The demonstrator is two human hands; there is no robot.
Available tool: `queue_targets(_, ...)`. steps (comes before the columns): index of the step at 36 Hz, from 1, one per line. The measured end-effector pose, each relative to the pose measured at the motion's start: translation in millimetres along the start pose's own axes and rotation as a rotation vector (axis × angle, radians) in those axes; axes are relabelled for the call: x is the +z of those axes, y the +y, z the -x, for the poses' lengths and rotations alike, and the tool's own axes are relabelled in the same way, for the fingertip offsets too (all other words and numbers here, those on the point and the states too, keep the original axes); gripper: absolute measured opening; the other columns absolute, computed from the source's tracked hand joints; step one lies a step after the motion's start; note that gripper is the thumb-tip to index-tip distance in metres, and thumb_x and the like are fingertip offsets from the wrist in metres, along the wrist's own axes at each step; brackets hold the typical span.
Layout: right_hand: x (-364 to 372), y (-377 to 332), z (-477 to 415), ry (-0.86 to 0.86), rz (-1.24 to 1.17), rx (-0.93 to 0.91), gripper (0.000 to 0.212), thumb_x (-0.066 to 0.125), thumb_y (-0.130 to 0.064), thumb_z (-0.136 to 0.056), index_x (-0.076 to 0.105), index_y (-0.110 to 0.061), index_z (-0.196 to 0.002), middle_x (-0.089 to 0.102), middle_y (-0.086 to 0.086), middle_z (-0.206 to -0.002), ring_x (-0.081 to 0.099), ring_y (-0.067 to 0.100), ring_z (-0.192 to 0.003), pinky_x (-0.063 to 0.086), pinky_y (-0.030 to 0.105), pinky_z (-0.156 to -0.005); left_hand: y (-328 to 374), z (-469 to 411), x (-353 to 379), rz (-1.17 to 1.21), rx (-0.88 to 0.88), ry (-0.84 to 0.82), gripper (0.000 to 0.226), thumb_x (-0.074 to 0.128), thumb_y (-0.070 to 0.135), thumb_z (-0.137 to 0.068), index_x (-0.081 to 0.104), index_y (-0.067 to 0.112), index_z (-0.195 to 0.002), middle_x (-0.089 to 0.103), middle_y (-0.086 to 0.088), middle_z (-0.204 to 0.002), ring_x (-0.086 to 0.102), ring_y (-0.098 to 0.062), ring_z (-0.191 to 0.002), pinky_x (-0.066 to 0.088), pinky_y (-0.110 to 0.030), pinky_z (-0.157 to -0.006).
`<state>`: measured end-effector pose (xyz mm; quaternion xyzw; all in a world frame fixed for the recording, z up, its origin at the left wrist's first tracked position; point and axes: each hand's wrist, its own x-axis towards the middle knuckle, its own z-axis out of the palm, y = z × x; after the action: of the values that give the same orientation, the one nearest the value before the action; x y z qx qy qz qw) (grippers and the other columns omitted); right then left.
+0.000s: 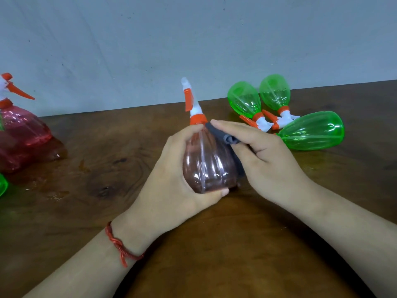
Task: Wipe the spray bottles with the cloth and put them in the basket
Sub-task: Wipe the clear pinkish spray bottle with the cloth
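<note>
My left hand (171, 175) grips a clear red spray bottle (206, 160) around its body, thumb under the base, nozzle pointing away and up. My right hand (264, 155) presses a dark grey cloth (227, 139) against the bottle's right side, with the cloth pinched under the fingers. Three green spray bottles lie on their sides at the back right: one (245, 100), a second (275, 92) and a third (313, 131) closest to my right hand. No basket is in view.
The brown wooden table (107, 151) runs back to a grey wall. At the left edge another red spray bottle (19, 130) lies among red plastic. A sliver of something green (2, 186) shows below it. Wet patches glisten near them.
</note>
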<state>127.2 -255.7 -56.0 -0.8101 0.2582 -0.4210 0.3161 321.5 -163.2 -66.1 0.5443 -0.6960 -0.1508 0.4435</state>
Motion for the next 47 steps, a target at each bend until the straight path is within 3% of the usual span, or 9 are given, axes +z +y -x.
queue_targets(5,-2,-2,-7,0.037,-0.272,0.175,0.053,0.047,0.008,-0.105,0.070,-0.031,-0.133,0.070,-0.021,-0.134,0.059,-0.001,-0.132,0.043,0.025,-0.116,8,1,0,0.099,0.052,-0.032,0.115,0.101,0.031,-0.070,0.032,0.027,-0.161,0.047,0.012,-0.158,0.051,-0.018,-0.147,0.048,-0.030,-0.117)
queue_targets(10,-5,-1,-7,0.084,-0.202,0.169,0.050,0.048,0.008,-0.105,0.071,-0.024,-0.135,0.071,-0.018,-0.132,0.061,0.000,-0.130,0.046,0.032,-0.117,0,-2,-3,0.028,0.026,-0.083,0.116,0.098,0.044,-0.072,0.028,0.036,-0.164,0.039,0.019,-0.161,0.044,-0.016,-0.152,0.044,-0.037,-0.123)
queue_targets(15,-2,-1,-2,0.107,-0.068,0.070,0.049,0.049,0.009,-0.102,0.068,-0.022,-0.136,0.070,-0.018,-0.129,0.063,0.009,-0.128,0.050,0.037,-0.112,5,-3,-2,0.014,0.076,-0.046,0.112,0.099,0.033,-0.072,0.032,0.026,-0.161,0.045,0.018,-0.155,0.049,-0.010,-0.146,0.043,-0.016,-0.115)
queue_targets(18,1,0,1,0.147,-0.024,0.011,0.047,0.051,0.010,-0.100,0.067,-0.018,-0.133,0.070,-0.016,-0.126,0.065,0.015,-0.125,0.052,0.040,-0.109,2,-4,-1,0.050,0.090,-0.037,0.113,0.100,0.026,-0.073,0.031,0.016,-0.162,0.047,0.005,-0.157,0.053,-0.018,-0.146,0.048,-0.028,-0.116)
queue_targets(27,6,-1,3,0.157,0.097,-0.146,0.051,0.050,0.021,-0.095,0.073,-0.008,-0.131,0.066,0.003,-0.142,0.058,0.010,-0.138,0.047,0.031,-0.115,-6,-6,-2,0.037,0.091,-0.037,0.113,0.099,0.031,-0.074,0.031,0.014,-0.164,0.046,0.001,-0.160,0.050,-0.025,-0.148,0.049,-0.042,-0.118)
queue_targets(34,6,-8,7,0.109,0.177,-0.249,0.055,0.051,0.021,-0.091,0.073,-0.009,-0.131,0.063,0.002,-0.147,0.058,0.008,-0.138,0.051,0.029,-0.110,-9,-6,-6,0.102,0.055,0.142,0.109,0.102,0.023,-0.071,0.038,0.017,-0.159,0.051,0.002,-0.156,0.053,-0.026,-0.146,0.053,-0.045,-0.115)
queue_targets(40,14,-7,9,0.013,0.226,-0.314,0.050,0.056,0.017,-0.092,0.076,-0.013,-0.127,0.064,0.000,-0.146,0.061,0.008,-0.134,0.053,0.026,-0.106,-16,-10,-16,0.133,-0.084,0.309,0.107,0.101,0.034,-0.068,0.039,0.030,-0.155,0.053,0.009,-0.152,0.057,-0.018,-0.140,0.057,-0.036,-0.108)
queue_targets(44,12,-5,7,0.002,0.215,-0.297,0.056,0.054,0.020,-0.090,0.076,-0.014,-0.128,0.063,-0.003,-0.146,0.059,0.005,-0.135,0.051,0.023,-0.108,-15,-11,-15,0.164,-0.123,0.296,0.108,0.101,0.031,-0.068,0.038,0.029,-0.155,0.054,0.010,-0.150,0.060,-0.014,-0.136,0.057,-0.028,-0.105)
queue_targets(47,11,-5,5,0.029,0.190,-0.259,0.057,0.054,0.020,-0.090,0.075,-0.015,-0.130,0.062,-0.007,-0.147,0.056,0.000,-0.136,0.047,0.018,-0.109,-14,-9,-12,0.141,-0.102,0.244,0.108,0.102,0.025,-0.070,0.038,0.027,-0.157,0.053,0.010,-0.152,0.057,-0.016,-0.141,0.055,-0.031,-0.109)
